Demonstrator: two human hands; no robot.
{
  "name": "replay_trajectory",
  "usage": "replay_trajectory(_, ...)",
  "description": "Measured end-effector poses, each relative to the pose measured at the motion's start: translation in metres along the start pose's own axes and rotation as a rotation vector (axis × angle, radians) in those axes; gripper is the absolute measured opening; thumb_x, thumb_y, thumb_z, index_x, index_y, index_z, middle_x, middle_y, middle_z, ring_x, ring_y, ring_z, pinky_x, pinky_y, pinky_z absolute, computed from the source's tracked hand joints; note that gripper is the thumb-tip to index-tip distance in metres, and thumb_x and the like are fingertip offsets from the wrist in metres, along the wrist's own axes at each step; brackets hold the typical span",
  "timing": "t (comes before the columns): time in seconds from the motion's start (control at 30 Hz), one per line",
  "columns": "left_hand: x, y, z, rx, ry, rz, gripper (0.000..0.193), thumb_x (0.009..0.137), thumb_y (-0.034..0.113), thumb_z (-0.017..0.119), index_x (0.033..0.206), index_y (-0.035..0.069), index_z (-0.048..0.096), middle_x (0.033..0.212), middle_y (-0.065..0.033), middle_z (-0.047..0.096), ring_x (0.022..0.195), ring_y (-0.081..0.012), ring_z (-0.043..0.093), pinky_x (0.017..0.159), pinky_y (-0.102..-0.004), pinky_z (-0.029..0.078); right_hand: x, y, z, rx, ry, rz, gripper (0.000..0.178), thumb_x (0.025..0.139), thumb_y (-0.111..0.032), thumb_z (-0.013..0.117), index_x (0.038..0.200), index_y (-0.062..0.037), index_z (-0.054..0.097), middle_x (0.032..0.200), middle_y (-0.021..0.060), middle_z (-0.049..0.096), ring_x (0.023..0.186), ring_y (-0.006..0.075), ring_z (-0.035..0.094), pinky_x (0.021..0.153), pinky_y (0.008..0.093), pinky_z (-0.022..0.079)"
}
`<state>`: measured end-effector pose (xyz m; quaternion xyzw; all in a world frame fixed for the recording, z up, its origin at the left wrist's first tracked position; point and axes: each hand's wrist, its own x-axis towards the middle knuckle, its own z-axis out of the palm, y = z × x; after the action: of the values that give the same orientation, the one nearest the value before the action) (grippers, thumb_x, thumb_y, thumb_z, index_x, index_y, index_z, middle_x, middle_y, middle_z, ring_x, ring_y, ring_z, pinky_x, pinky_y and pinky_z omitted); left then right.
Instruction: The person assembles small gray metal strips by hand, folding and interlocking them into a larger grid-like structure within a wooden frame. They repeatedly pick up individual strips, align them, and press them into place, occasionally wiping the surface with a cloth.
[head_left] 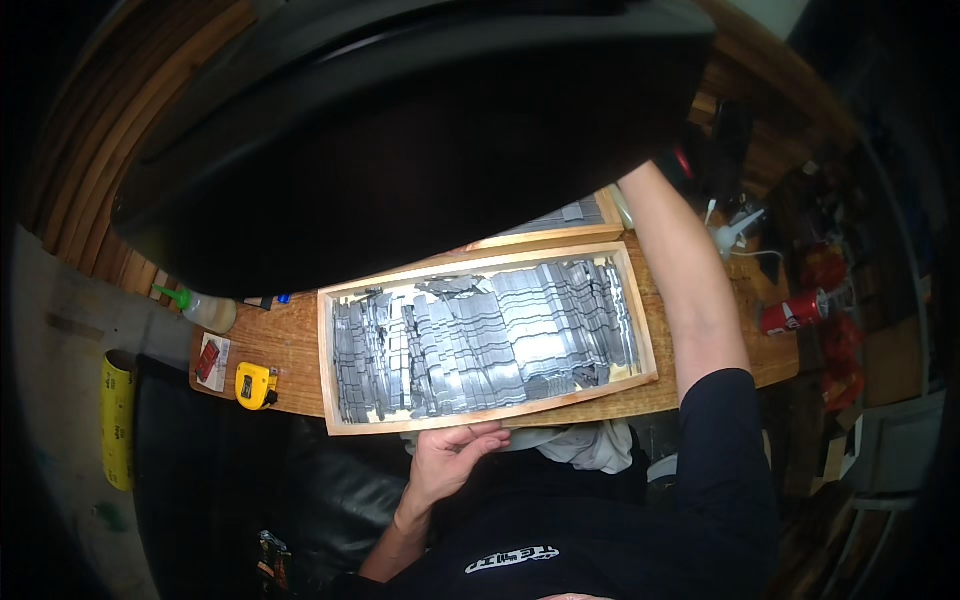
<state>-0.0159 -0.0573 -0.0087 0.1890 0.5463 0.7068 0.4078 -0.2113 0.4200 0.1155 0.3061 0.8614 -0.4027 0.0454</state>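
Observation:
A shallow wooden tray [491,421] lies slightly tilted on the table, its front left corner past the table's edge. Rows of thin grey, shiny strips [470,345] fill it, uneven and broken up toward the left end. At the middle of the tray's front wall is my left hand [455,462], fingers bunched against the lower edge and thumb lying along them; the fingertips are partly hidden. My right forearm [690,275] reaches past the tray's right end. The hand beyond it is covered by a large black curved shape [400,150].
Behind the tray, a second wooden frame [560,237] holds more grey strips. On the table's left are a yellow tape measure [257,386], a small card with a red item [212,360] and a green-tipped bottle [208,309]. To the right lies a red can [795,312].

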Motion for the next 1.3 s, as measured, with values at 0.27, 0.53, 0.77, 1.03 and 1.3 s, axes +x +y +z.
replay_trajectory(0.27,-0.001,0.003,0.0,0.029,0.007,0.001,0.024,0.101,-0.007,0.066,0.123,-0.014,0.069,0.113,-0.0265,0.076,0.103,-0.0312,0.077,0.097,-0.0404,0.065,-0.013,-0.012,0.008,-0.12,0.079,-0.035,0.022,0.084,-0.017,0.086,0.097,0.0002,0.082,0.086,0.01,0.074,0.069,0.0178,0.072,0.06,0.0291,0.062)
replay_trajectory(0.53,0.0,0.001,0.0,0.017,0.003,-0.004,0.024,0.101,-0.005,0.067,0.124,-0.014,0.069,0.113,-0.0249,0.077,0.103,-0.029,0.078,0.096,-0.038,0.064,-0.025,-0.028,0.011,-0.214,0.122,0.049,0.03,0.082,-0.014,0.085,0.104,0.0053,0.078,0.096,0.0167,0.076,0.08,0.0257,0.077,0.068,0.0348,0.065)
replay_trajectory(0.77,-0.002,0.004,0.0,-0.004,0.015,0.0,0.024,0.101,-0.002,0.069,0.123,-0.013,0.071,0.112,-0.0219,0.078,0.102,-0.0246,0.077,0.095,-0.0337,0.063,-0.068,-0.036,0.017,-0.472,0.319,-0.142,0.033,0.091,-0.004,0.07,0.121,0.0092,0.073,0.126,0.0315,0.07,0.12,0.0424,0.07,0.102,0.0434,0.057)
replay_trajectory(1.03,-0.002,0.002,0.0,0.011,0.018,-0.003,0.024,0.101,-0.002,0.07,0.122,-0.012,0.071,0.112,-0.0207,0.079,0.1,-0.0232,0.078,0.093,-0.033,0.064,-0.096,-0.019,0.025,-0.471,0.178,-0.325,0.019,0.09,0.002,0.065,0.1,0.0011,0.08,0.103,0.026,0.076,0.108,0.0394,0.073,0.094,0.0416,0.058)
replay_trajectory(1.3,-0.011,0.033,0.011,-0.074,-0.097,-0.184,0.026,0.102,-0.005,0.066,0.126,-0.013,0.067,0.11,-0.0261,0.077,0.098,-0.0316,0.079,0.087,-0.0381,0.067,-0.101,0.0,0.016,-0.473,0.141,-0.409,0.02,0.089,0.003,0.065,0.105,0.0057,0.077,0.108,0.0266,0.076,0.109,0.0386,0.073,0.096,0.0411,0.057)
